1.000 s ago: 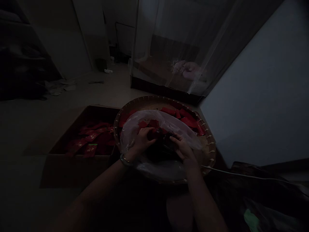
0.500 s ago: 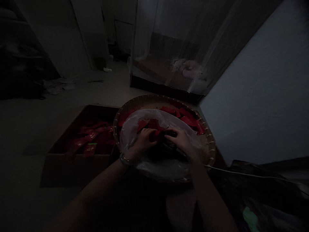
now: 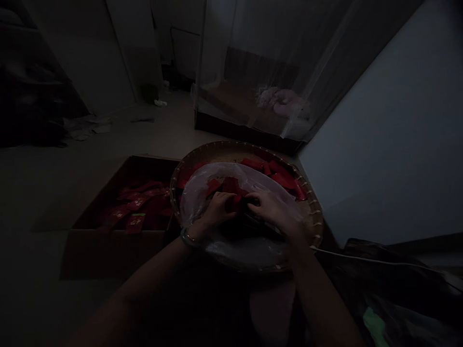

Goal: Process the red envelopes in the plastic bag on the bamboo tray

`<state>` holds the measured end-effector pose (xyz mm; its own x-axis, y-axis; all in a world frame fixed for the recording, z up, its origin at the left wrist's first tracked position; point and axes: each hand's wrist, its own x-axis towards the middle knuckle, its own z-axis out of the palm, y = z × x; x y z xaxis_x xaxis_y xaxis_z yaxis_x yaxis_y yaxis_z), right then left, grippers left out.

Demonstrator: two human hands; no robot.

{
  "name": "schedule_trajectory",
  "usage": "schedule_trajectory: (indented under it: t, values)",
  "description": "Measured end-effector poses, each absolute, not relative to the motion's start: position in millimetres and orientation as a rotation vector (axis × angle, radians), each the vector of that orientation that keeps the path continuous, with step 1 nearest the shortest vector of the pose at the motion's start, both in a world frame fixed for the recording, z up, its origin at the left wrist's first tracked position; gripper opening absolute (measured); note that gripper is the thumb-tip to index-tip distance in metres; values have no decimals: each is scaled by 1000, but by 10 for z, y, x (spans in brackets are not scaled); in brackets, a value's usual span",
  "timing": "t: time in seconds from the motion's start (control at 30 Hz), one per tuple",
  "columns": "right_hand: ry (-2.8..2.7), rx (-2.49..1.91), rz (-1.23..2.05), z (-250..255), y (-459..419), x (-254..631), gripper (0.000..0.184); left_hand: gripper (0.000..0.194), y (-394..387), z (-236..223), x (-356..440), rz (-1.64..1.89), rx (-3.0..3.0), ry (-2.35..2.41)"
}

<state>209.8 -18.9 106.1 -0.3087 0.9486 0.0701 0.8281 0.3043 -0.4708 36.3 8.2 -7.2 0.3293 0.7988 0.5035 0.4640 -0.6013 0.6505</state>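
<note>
The room is very dark, and fine detail is lost. My left hand point(image 3: 218, 209) is closed on a small red packet point(image 3: 237, 199), which looks like a paper envelope, over the round woven basket point(image 3: 173, 185). At the packet's right end is my right hand point(image 3: 266, 207), its fingers curled in a pinch; what lies between the fingertips is too dark to make out. Clear plastic sheeting point(image 3: 202, 176) lies in the basket under my hands. More red packets point(image 3: 214, 185) rest on it just beyond my left hand. Shadow hides the part below my palms.
Left of the basket stands an open cardboard box point(image 3: 112, 253) holding many red packets with gold print point(image 3: 135, 222). Other red packets point(image 3: 284, 180) lie along the basket's far right side. A white cord point(image 3: 361, 258) runs rightward, near a pale wall point(image 3: 390, 144). Behind stands a netted bed point(image 3: 249, 108).
My right fingers have shifted slightly left and curled closer to the red packet. The dark shape at their tips no longer shows. My left hand stays nearly still.
</note>
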Motion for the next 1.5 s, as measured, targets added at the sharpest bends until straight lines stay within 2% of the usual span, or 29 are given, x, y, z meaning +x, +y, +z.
schedule_trajectory:
  t: [0.17,0.33,0.63,0.73,0.87,1.0,1.17,1.37,1.5]
  values:
    - [-2394,-1692,371,1088,-172,2002,25,47,97,-122,375,1156,2228,1095]
    - [-2257,-1756,305,931,-78,1944,21,49,87,-113,373,1120,2245,1111]
    - [-2078,-1390,739,808,-128,1989,38,53,125,-200,369,1130,2242,1138]
    - [-2060,-1380,709,758,-125,2034,39,57,132,-241,368,1164,2201,1137]
    - [-2200,-1479,520,713,-177,2031,32,59,135,-259,362,1160,2178,1155]
    - [-2427,-1535,545,643,-222,1957,30,56,127,-242,351,1092,2206,1135]
    - [-2388,-1660,526,495,-164,1949,18,60,90,-158,350,1026,2214,1068]
    - [-2374,-1604,449,381,-174,2016,20,42,47,6,354,1057,2263,878]
    - [-2349,-1574,443,373,-210,2000,17,43,17,35,351,1073,2259,748]
